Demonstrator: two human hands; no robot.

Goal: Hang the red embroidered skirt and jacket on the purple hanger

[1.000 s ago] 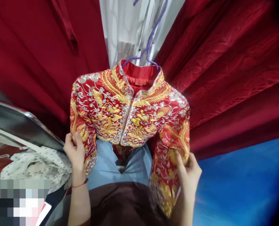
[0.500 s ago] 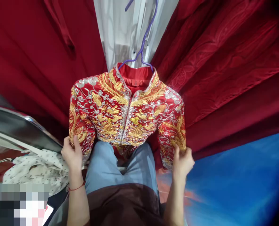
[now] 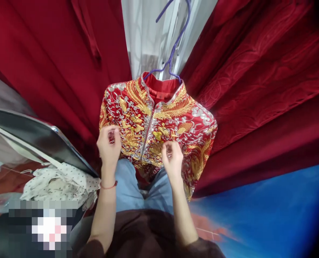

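A short red jacket (image 3: 165, 107), thick with gold and silver embroidery, hangs facing me from a purple hanger (image 3: 172, 53). Its stand-up collar shows a small label marked S, and the front closure runs down the middle. Loosely curled, my left hand (image 3: 108, 147) is in front of the jacket's left side by the sleeve, with a gap between thumb and fingers. My right hand (image 3: 172, 157) is over the lower front, right of the closure, its fingers bent and the thumb apart. No cloth shows gripped in either hand.
Dark red curtains (image 3: 68, 53) hang on both sides, with white drapery (image 3: 140, 36) and metal poles behind the hanger. To the left stand a dark, metal-edged panel (image 3: 36, 132) and dotted white cloth (image 3: 60, 182). Blue material (image 3: 269, 208) lies at lower right.
Both hands have let go of the sleeves and moved inward and up, over the jacket's front. The sleeves have dropped back, and the view has shifted slightly left.
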